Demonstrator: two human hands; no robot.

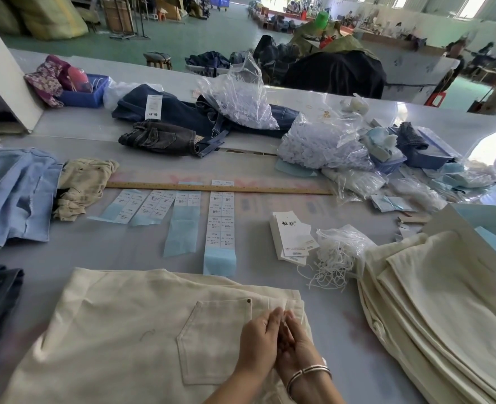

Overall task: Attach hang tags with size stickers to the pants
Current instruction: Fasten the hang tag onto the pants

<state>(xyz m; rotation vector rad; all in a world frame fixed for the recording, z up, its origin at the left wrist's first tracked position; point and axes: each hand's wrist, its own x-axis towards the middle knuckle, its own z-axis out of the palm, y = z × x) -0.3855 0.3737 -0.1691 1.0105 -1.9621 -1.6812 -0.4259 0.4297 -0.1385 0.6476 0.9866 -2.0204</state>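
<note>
Cream cotton pants (130, 330) are lying flat at six o'clock on the pale grey counter (118, 246). The left hand (259, 342) and right hand (297, 339) are meeting at the waistband, their grip pinching something small I cannot identify. White hang tags (291, 236) and size-sticker strips (220, 225) are sitting toward twelve o'clock, a green-floored workshop (211, 33) stretching beyond.

Grey worktable (141, 246) with cream pants (130, 325) spread flat at the near edge, back pocket up. Right: stack of folded cream pants (444, 301). Centre: four sticker strips (220, 225) laid side by side, just below a wooden ruler (217, 188) lying crosswise. Right of the strips: pile of hang tags (291, 234) touching a bag of white strings (338, 255). Left: blue garment (13, 196) and crumpled beige cloth (82, 188). Far side: dark jeans (168, 123), clear plastic bags (319, 141), blue bin (85, 93).
</note>
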